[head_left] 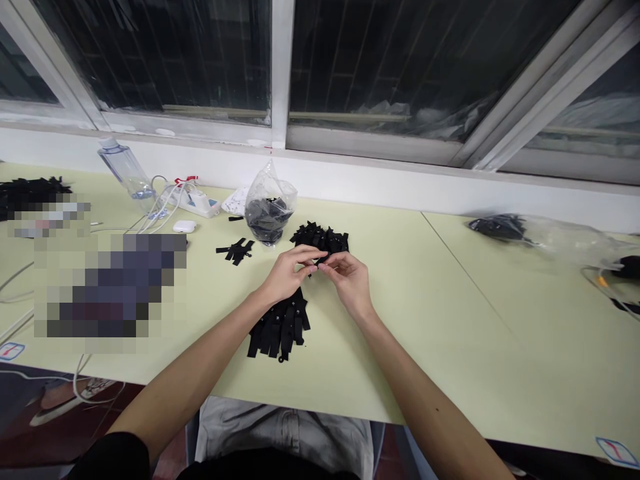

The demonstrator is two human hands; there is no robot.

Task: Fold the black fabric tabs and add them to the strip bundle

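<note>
My left hand (294,272) and my right hand (349,277) meet over the table, fingertips pinched around a small black strip (321,259). Its details are mostly hidden by the fingers. Just behind the hands lies a pile of black strips (320,235). Nearer to me, partly under my left wrist, a second pile of black strips (280,328) fans out, some with small pale marks. A smaller cluster of black strips (236,251) rests to the left. Beyond it stands a clear plastic bag (271,207) with dark pieces inside.
At the left are a clear bottle (127,170), a white power strip (197,200) with cables, a white earbud case (185,227) and a blurred-out dark object (117,287). Another plastic bag (550,237) lies at the right. A window (280,73) runs behind the table (450,320).
</note>
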